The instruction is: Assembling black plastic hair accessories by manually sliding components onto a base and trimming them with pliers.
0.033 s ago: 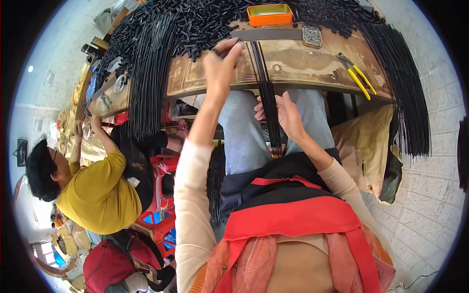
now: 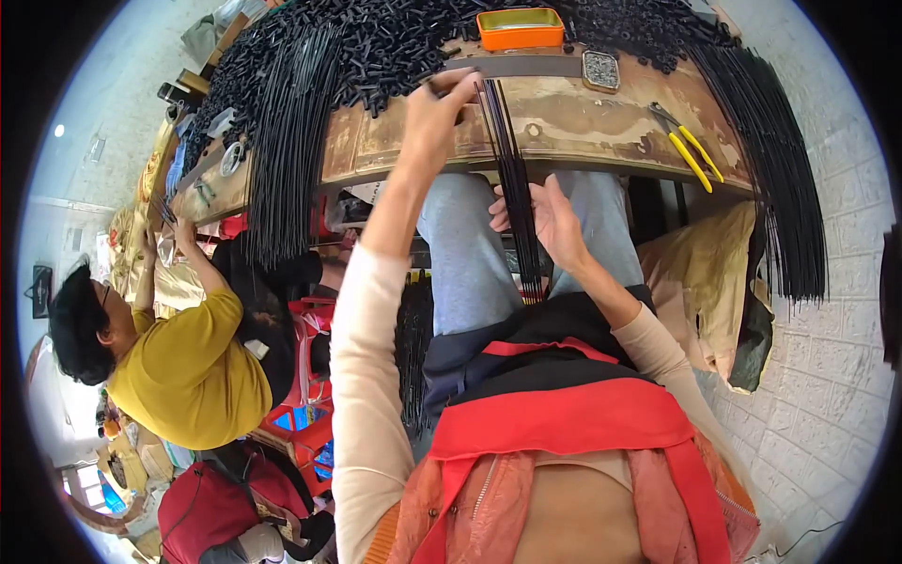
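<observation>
One slim bundle of thin black rods (image 2: 514, 188) slants between the thighs, its lower end at the lap and its upper end over the near edge of the table (image 2: 592, 117); the rods overlap too closely to be counted. Each should be light and springy, stiff enough lengthwise but ready to bow, and the smooth-looking lot will probably slide and fan apart, so a loose wrap around mid-length seems the best hold. There the right-hand grip (image 2: 557, 224) sits, fingers passing behind the rods and thumb standing free, cradling rather than clenched. One more dark bunch (image 2: 413, 348) hangs low beside the left thigh. Farther out, the left-hand grip (image 2: 434, 117) has its thumb and forefinger drawn together beside the rod tips, something dark among the fingers; whether it grasps a rod I cannot tell. On the table are one pair of yellow-handled pliers (image 2: 689, 162), two big rod bundles drooping over the edge, one at left (image 2: 296, 132) and one at right (image 2: 766, 160), one small square tin of tiny bits (image 2: 600, 70), one orange rectangular tin (image 2: 521, 39), and, farthest, countless short black tubes (image 2: 376, 56) in heaps.
</observation>
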The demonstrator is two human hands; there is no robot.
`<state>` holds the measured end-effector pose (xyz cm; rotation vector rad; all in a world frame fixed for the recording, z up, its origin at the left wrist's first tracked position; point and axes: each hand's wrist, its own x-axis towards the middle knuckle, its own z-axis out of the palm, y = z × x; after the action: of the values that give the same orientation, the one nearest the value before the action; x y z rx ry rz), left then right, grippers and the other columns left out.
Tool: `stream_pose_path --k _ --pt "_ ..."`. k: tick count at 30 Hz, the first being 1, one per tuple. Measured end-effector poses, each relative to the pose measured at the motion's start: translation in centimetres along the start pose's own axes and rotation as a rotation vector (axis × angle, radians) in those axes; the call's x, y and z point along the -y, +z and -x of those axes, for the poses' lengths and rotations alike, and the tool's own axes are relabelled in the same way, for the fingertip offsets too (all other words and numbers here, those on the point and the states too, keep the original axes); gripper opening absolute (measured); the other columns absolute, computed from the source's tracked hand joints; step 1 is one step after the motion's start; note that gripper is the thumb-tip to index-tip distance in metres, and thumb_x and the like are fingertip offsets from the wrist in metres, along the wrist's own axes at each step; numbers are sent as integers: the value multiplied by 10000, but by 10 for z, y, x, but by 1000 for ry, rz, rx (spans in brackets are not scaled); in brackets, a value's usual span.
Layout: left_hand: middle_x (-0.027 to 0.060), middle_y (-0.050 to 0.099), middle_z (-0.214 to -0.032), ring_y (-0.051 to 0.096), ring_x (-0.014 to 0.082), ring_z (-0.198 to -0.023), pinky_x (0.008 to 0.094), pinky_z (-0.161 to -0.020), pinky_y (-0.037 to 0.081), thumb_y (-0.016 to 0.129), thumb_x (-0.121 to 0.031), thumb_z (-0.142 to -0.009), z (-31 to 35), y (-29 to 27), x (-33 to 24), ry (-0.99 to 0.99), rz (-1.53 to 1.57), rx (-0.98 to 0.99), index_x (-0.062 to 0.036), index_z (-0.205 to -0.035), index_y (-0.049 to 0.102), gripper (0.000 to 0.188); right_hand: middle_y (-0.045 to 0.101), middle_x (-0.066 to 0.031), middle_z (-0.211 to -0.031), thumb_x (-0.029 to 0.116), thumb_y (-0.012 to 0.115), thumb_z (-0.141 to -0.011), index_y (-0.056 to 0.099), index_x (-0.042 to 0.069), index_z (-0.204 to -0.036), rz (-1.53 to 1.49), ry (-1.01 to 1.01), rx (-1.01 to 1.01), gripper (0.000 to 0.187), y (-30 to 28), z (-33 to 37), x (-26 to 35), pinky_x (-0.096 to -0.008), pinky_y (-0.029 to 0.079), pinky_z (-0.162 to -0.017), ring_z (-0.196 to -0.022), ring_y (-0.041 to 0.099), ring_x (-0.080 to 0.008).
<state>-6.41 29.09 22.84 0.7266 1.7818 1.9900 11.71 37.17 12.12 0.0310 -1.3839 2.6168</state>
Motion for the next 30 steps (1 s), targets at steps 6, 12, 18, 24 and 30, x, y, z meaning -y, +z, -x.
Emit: stream_pose_path --k 6,12,18,24,30 --pt "6 712 -853 587 43 -691 195 -635 471 689 -94 -861 69 70 -75 -6 -197 535 -58 -1038 721 183 638 -179 -1051 428 483 -985 540 -51 -1222 176 249 -79 537 -8 11 21 -387 508 -867 -907 651 -257" --pt "81 703 -966 606 127 -719 237 -640 455 624 -177 -923 125 19 -89 95 163 252 -19 -981 680 177 648 -79 -785 130 629 -924 628 -28 -1068 122 254 -217 214 37 54 32 -281 544 -685 -729 638 -140" --pt "70 661 -1088 612 123 -844 243 -675 449 597 -235 -964 150 -7 38 -236 512 -281 -48 -1119 625 245 635 -63 -750 183 643 -918 621 -26 -1065 207 277 -189 256 50 59 31 -253 488 -635 -689 650 -152" --pt "20 584 -872 555 86 -739 232 -637 431 573 -272 -978 144 22 37 -146 400 -399 -5 -1044 600 276 650 -61 -747 152 652 -911 633 -28 -1044 287 244 -198 224 56 63 33 -256 489 -660 -704 645 -138" --pt "26 594 -862 555 87 -742 239 -649 436 573 -273 -979 147 31 31 -111 447 -482 -13 -1060 602 274 672 -75 -766 142 653 -911 644 -29 -1036 242 270 -227 212 56 63 34 -253 508 -675 -715 653 -131"
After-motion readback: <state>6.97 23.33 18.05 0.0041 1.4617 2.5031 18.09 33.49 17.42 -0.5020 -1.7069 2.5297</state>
